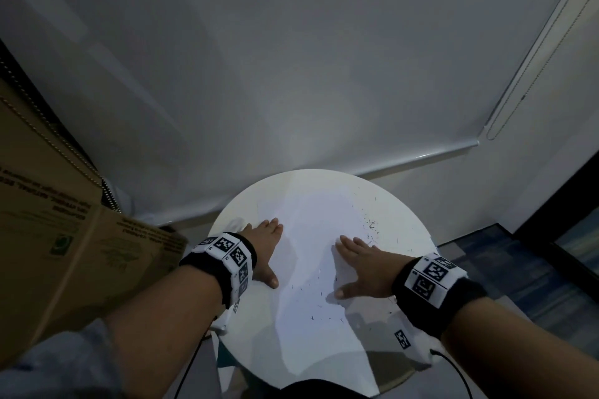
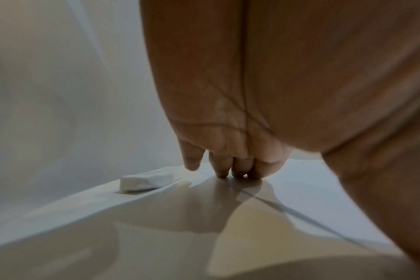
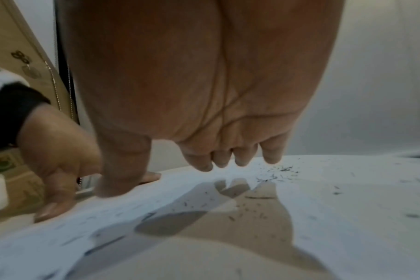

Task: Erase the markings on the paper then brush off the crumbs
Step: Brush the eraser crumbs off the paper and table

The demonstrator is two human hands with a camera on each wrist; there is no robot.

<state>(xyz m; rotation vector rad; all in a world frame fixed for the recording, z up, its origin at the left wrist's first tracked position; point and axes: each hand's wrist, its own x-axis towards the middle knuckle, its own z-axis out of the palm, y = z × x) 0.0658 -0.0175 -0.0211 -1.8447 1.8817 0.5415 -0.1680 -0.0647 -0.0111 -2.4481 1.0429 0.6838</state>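
The left hand (image 1: 264, 248) lies flat with straight fingers on the paper (image 1: 311, 223), likely pinning it, while the right hand (image 1: 359, 264), also flat and empty, sits beside the crumbs (image 1: 371, 228), poised to sweep them. Only the left wrist view plainly shows the eraser (image 2: 146, 182), set aside on the table (image 1: 408, 220) just beyond the left fingertips.
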